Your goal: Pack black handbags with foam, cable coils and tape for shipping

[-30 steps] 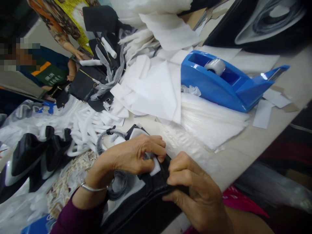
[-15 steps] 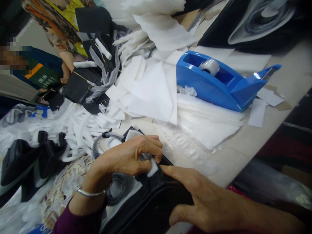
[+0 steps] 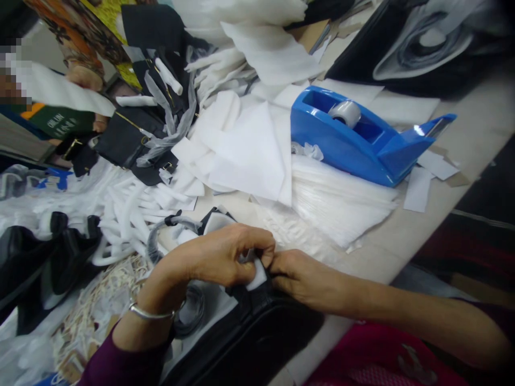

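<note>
A black leather bag (image 3: 257, 338) lies at the table's near edge in front of me. My left hand (image 3: 219, 257), with a silver bangle at the wrist, is closed and pinches a small white foam piece (image 3: 256, 275) against the bag's top edge. My right hand (image 3: 300, 276) reaches in from the right with its fingers curled. Its fingertips meet the same foam piece and the bag's edge, right beside my left thumb. A grey wrapped strap (image 3: 164, 230) curves out of the bag behind my left hand.
A blue tape dispenser (image 3: 362, 139) stands on a stack of white foam sheets (image 3: 341, 203). More white sheets (image 3: 249, 145) and foam tubes (image 3: 132, 214) cover the table. Black bags (image 3: 132, 139) lie far left, where another person's hand (image 3: 82, 78) holds a white sheet.
My right hand has slid from gripping the bag's side up to the foam piece at its top edge. At far left the other person has lifted a white sheet.
</note>
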The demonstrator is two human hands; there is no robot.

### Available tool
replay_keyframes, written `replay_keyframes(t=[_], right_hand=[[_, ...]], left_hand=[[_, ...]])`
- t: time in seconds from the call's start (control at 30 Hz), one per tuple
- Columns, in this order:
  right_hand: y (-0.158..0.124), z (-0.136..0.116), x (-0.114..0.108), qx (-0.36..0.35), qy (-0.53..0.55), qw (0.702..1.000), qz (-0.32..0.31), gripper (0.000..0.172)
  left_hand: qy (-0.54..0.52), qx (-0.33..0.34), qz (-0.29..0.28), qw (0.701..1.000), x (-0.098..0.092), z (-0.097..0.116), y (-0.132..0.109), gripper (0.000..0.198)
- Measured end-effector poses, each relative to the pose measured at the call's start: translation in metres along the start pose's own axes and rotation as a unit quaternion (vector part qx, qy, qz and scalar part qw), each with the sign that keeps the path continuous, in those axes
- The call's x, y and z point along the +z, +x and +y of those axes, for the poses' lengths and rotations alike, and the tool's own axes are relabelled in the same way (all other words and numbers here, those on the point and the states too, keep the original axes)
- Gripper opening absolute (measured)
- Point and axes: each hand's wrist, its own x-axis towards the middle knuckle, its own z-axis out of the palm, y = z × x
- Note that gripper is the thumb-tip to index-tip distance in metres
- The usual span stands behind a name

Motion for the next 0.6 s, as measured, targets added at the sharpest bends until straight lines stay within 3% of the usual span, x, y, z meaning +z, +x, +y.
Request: replay_keyframes(t=[0.1,0.17,0.27,0.37,0.47,0.53,0.6], right_hand=[[-0.011,0.0,0.008,-0.005,0.077,0.99,0.12,0.017],[-0.019,-0.004,0.01,-0.012,0.06,0.985,0.161,0.022],[-0.027,-0.015,0.005,-0.028,-0.042,0.993,0.108,0.031],[-0.03,-0.027,-0.001,-0.007,-0.109,0.993,0.042,0.048],[-0.03,-0.032,-0.002,0.052,-0.201,0.978,0.038,0.069],[-0.031,-0.029,-0.002,0.074,-0.242,0.967,0.035,0.067],[-0.032,-0.022,-0.005,0.079,-0.255,0.963,0.038,0.064]], left_hand=[[-0.005,-0.015,-0.001,1.0,-0.002,-0.001,-0.002,0.025],[0.012,-0.002,0.0,1.0,-0.003,-0.002,-0.002,0.026],[0.05,0.032,0.048,0.997,-0.006,0.001,-0.011,0.033],[0.09,0.033,0.184,0.978,-0.007,0.009,-0.048,0.033],[0.097,-0.094,0.395,0.909,0.018,0.012,-0.114,0.025],[0.061,-0.225,0.51,0.828,0.06,0.008,-0.157,0.026],[-0.015,-0.336,0.564,0.755,0.117,0.0,-0.187,0.037]])
